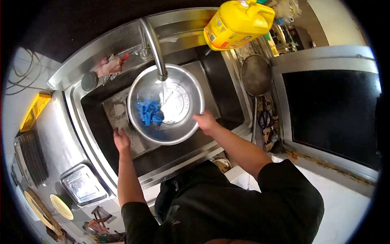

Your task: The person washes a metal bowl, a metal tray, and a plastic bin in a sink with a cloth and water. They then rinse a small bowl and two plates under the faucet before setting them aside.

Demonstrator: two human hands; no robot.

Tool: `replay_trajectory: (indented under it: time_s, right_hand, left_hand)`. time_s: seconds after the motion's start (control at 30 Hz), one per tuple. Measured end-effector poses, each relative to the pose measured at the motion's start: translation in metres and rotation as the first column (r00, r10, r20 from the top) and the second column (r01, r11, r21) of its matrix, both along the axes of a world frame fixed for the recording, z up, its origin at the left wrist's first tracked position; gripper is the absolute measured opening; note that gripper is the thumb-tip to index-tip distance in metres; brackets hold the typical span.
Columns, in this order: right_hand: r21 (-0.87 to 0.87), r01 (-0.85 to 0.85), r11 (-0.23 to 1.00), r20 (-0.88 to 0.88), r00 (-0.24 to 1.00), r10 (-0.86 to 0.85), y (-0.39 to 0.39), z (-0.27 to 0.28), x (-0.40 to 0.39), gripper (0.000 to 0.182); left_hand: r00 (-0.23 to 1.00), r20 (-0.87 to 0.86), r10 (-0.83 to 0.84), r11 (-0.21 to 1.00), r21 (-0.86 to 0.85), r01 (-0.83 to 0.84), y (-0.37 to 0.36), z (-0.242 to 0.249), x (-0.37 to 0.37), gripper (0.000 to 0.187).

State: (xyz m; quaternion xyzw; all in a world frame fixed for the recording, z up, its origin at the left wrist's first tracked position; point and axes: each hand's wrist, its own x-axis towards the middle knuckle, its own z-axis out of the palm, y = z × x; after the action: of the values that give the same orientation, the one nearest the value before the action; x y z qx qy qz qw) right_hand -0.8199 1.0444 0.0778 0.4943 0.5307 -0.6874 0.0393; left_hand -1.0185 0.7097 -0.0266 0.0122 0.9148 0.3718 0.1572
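Note:
A round steel bowl (140,87) is in the sink (140,148), below the faucet (156,46). Water runs from the spout into the bowl. A blue crumpled cloth (150,112) lies in the water at the bowl's left side. My right hand (205,122) grips the bowl's rim at the lower right, thumb over the edge. Just left of the bowl, my left hand (122,140) is over the sink with its fingers a little apart, touching nothing that I can make out.
A yellow jug (235,26) stands behind the sink's right corner. Nearby are a round strainer (256,75) with a long handle and blue-handled scissors (265,120). Pink cloth (109,67) and a round lid (89,81) rest on the back left ledge. A metal tray (84,185) lies left.

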Motion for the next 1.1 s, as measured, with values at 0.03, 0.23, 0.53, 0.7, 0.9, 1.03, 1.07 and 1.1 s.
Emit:
replay_trajectory:
  time_s: [0.03, 0.23, 0.53, 0.7, 0.9, 1.03, 1.07, 1.1]
  right_hand:
    - [-0.022, 0.039, 0.999, -0.022, 0.999, -0.039, 0.005, 0.016, -0.004, 0.033]
    - [0.066, 0.005, 0.998, 0.032, 0.999, -0.008, 0.046, 0.017, 0.021, 0.032]
    - [-0.046, 0.118, 0.992, -0.01, 0.993, -0.119, 0.053, 0.017, 0.015, 0.04]
    - [0.01, -0.108, 0.994, 0.048, 0.993, 0.107, 0.058, 0.018, -0.01, 0.039]
    - [0.195, -0.217, 0.956, 0.17, 0.968, 0.185, 0.041, -0.017, -0.007, 0.032]
    - [0.095, -0.192, 0.977, 0.119, 0.976, 0.181, 0.025, 0.02, -0.011, 0.031]
    - [0.098, -0.188, 0.977, 0.127, 0.976, 0.175, 0.02, 0.013, -0.006, 0.031]
    - [0.095, -0.18, 0.979, 0.136, 0.977, 0.166, 0.012, 0.009, -0.002, 0.031]
  left_hand:
    - [0.959, 0.248, 0.137, 0.99, -0.001, -0.141, -0.01, -0.014, -0.005, 0.044]
    - [0.781, 0.567, 0.263, 0.92, 0.096, -0.38, 0.034, -0.048, -0.007, 0.049]
    - [0.611, 0.781, 0.128, 0.871, 0.206, -0.446, 0.098, -0.044, 0.03, 0.055]
    - [0.903, 0.207, 0.376, 0.884, 0.212, -0.417, 0.099, 0.013, 0.027, 0.047]
    - [0.662, -0.175, -0.729, 0.671, -0.37, 0.642, 0.148, 0.076, 0.036, 0.062]
    - [0.483, 0.322, -0.814, 0.19, -0.638, 0.746, 0.153, 0.073, -0.001, 0.067]
    - [0.438, 0.186, -0.88, 0.181, -0.719, 0.671, 0.138, 0.037, -0.013, 0.057]
    - [0.497, 0.078, -0.864, 0.283, -0.741, 0.609, 0.129, 0.034, -0.02, 0.06]
